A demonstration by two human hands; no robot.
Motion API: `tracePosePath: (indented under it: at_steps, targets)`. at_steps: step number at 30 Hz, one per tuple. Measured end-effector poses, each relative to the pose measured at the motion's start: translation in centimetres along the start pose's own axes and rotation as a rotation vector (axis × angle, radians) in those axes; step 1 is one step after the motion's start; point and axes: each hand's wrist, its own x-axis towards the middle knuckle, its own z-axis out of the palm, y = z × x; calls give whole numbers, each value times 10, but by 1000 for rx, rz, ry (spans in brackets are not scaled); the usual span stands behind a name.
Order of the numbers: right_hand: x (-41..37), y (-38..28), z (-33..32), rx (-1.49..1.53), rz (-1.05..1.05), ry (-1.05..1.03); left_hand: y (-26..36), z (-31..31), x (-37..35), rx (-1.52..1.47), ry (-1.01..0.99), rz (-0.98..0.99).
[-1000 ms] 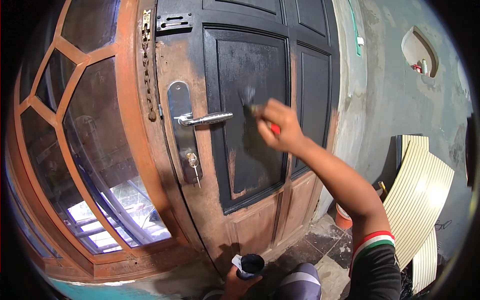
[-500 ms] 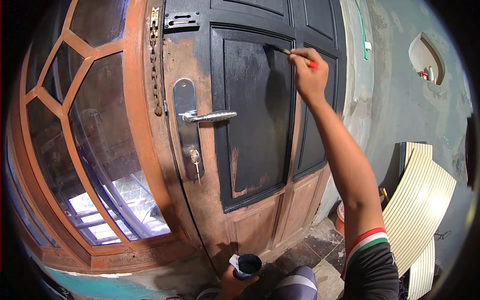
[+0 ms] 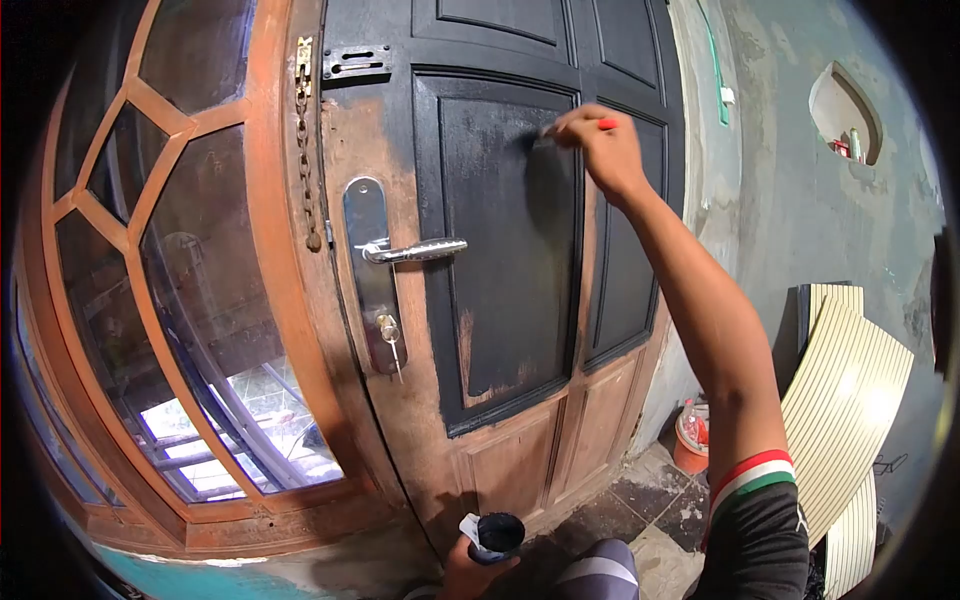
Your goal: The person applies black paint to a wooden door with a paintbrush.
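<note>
My right hand [image 3: 602,145] is closed round a paintbrush [image 3: 545,138], whose red handle end shows above the knuckles. Its bristles meet the upper part of a door panel [image 3: 500,210] coated in black paint. Low in the view, my left hand [image 3: 475,572] grips a small dark cup [image 3: 499,533] of black paint, with a whitish flap on its left rim. The wooden door [image 3: 510,440] is black above and bare brown along its lower part and around the lock. Bare wood streaks remain at the panel's lower left corner.
A chrome door handle [image 3: 415,250] with a key below it sticks out left of the panel. A rusty chain [image 3: 304,160] hangs on the frame beside an orange-brown window [image 3: 180,125]. An orange bucket [image 3: 690,445] and ribbed cream sheets [image 3: 845,390] stand at right.
My right hand has moved the brush slightly down the panel. The camera view has shifted a little, and more of the orange bucket shows. My left hand still holds the cup.
</note>
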Motion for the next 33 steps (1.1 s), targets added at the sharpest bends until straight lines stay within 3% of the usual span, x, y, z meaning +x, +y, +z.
tracePosePath:
  at_steps: [1,4,5,7,9,10,13,16,19,21,22,26,29,31,33]
  targets:
    - [6,1,6,75,-94,162,8,5,-4,-112,13,-56]
    - [-21,-8,35,-20,-360,227,-64,-6,9,139,88,218]
    - [-39,-10,46,-153,-445,190,-53,-7,8,133,61,162]
    - [-76,-10,61,-186,-447,-58,-20,-9,8,123,6,55]
    - [-84,-22,60,-221,-391,-159,-35,-6,11,100,49,195]
    - [-76,-26,61,-119,-375,-53,-40,-4,15,87,71,267]
    - [-46,-50,66,-87,-492,287,-24,-6,7,26,75,135]
    - [-54,-26,81,-183,-501,139,-35,-7,15,-424,-13,-87]
    - [-71,-33,64,-223,-387,-11,-32,-17,16,215,22,88]
    - [-58,-36,63,-56,-453,137,-25,-14,18,112,6,95]
    - [-50,-42,66,-129,-563,241,-23,-14,18,110,6,94]
    - [-57,-18,81,-154,-464,100,-28,-13,21,171,38,134]
    - [-66,-27,66,-132,-271,-9,-92,-16,25,163,76,232]
    - [-51,-36,64,58,-383,154,-120,-19,29,274,111,255]
    - [-36,-45,67,-181,-602,291,-112,-19,27,218,118,274]
